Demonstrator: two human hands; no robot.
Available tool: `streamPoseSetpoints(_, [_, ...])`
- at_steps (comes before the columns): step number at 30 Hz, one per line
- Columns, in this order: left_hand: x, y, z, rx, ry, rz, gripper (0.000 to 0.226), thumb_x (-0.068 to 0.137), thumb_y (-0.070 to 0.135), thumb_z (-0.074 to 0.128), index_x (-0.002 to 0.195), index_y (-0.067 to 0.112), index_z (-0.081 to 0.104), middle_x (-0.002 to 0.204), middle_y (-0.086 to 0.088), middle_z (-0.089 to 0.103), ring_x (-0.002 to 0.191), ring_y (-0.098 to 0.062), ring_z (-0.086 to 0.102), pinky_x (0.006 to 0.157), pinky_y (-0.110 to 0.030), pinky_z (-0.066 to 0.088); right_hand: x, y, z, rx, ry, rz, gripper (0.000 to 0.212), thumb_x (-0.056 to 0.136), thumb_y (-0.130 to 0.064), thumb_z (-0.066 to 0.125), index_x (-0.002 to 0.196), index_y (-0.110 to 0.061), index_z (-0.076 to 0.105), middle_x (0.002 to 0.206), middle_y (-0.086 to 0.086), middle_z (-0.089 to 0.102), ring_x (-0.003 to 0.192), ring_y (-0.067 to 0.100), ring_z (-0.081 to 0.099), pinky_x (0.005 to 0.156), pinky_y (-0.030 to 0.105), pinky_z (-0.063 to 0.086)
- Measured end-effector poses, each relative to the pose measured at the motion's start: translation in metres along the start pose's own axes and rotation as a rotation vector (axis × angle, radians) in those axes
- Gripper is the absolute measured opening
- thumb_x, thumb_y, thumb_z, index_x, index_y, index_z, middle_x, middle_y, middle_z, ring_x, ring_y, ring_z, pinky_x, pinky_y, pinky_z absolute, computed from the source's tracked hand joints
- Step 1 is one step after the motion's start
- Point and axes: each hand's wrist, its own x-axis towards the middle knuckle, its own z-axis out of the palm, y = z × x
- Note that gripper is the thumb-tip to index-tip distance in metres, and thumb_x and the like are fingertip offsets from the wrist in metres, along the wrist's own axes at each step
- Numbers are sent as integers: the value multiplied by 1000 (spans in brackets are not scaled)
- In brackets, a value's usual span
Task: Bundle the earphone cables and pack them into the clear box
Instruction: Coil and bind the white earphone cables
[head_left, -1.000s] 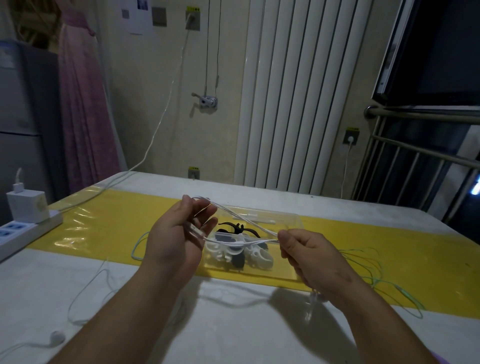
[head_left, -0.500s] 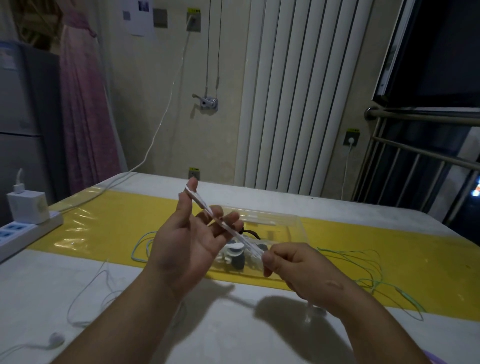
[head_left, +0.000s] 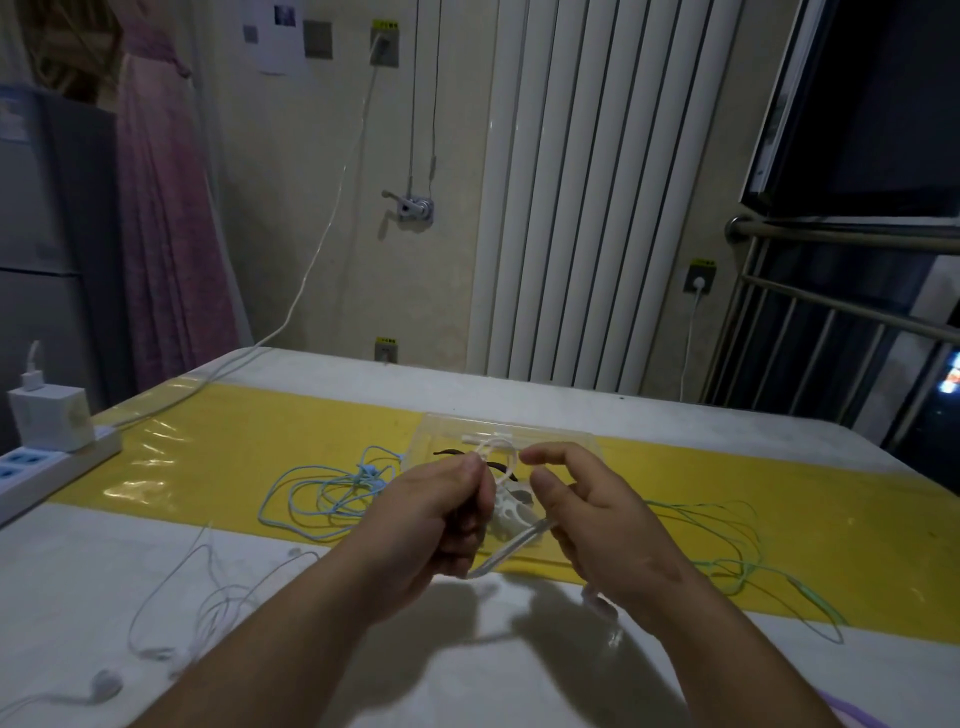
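My left hand (head_left: 436, 514) grips a folded white earphone cable (head_left: 511, 545) in its curled fingers, just in front of the clear box (head_left: 519, 427). A small loop of the cable sticks up above the fist. My right hand (head_left: 592, 519) is close beside it and holds the cable's other run, with index finger and thumb curved toward the loop. The box lies on the yellow strip (head_left: 234, 441) and holds black and white bundled pieces, partly hidden by my hands. A plug end dangles under my right wrist.
A loose blue cable (head_left: 322, 493) lies left of the box and a green cable (head_left: 727, 540) to its right. A white earphone (head_left: 106, 686) with its cable sprawls at the table's near left. A power strip (head_left: 52, 470) with a charger (head_left: 49, 421) sits at the left edge.
My hands have come close together. The white cable, stretched between them before, is now folded, and my left hand has closed around it.
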Motion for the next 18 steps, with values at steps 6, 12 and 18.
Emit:
streamPoseSetpoints(6, [-2, 0, 0, 33, -101, -73, 33, 89, 35, 49, 63, 14, 47, 58, -1, 24, 49, -11, 16, 47, -17, 17, -5, -13, 7, 100, -61, -24, 13, 98, -14, 50, 104, -17, 61, 46, -18, 53, 39, -3, 47, 40, 8, 33])
streamPoseSetpoints(12, [0, -3, 2, -50, -128, -48, 15, 84, 21, 64, 78, 13, 53, 62, -2, 32, 49, -13, 26, 43, -20, 26, -5, -24, 10, 421, 20, 129, 18, 99, -8, 41, 84, -11, 50, 42, -10, 35, 33, 5, 23, 35, 21, 15])
streamPoseSetpoints(18, [9, -16, 9, -150, 0, 181, 31, 74, -3, 60, 101, 9, 51, 72, -10, 53, 63, -19, 55, 63, -27, 49, 2, -15, 7, 776, 217, 205, 39, 98, -32, 40, 60, -21, 38, 43, -6, 20, 35, 8, 11, 43, 20, 7])
